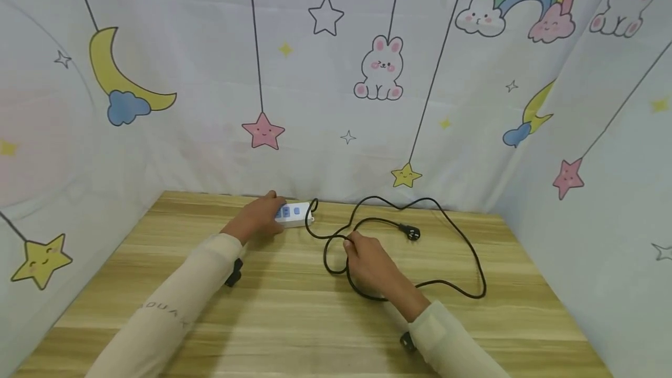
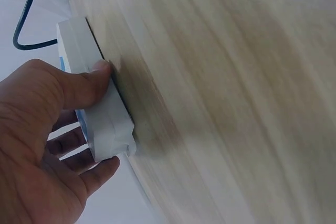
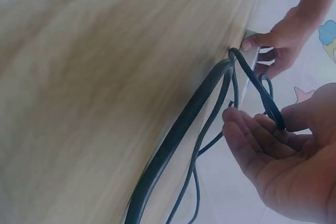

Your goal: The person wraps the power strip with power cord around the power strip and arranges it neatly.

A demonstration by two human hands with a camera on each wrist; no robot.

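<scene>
A white power strip (image 1: 301, 215) with blue sockets lies near the table's back edge. My left hand (image 1: 261, 216) grips its left end; in the left wrist view the thumb presses one long side of the power strip (image 2: 100, 93) and the fingers wrap the other. A black cord leaves the strip's right end and runs in loose loops. With thumb and fingers my right hand (image 1: 371, 261) pinches the cord (image 3: 270, 106) near the middle of the table. The cord's black plug (image 1: 410, 232) rests on the table to the right, beyond the right hand.
The wood-grain table (image 1: 294, 319) meets a hanging white cloth (image 1: 325, 92) printed with stars, rabbits and moons at the back and both sides. A wide loop of cord (image 1: 480, 267) spreads over the table's right part.
</scene>
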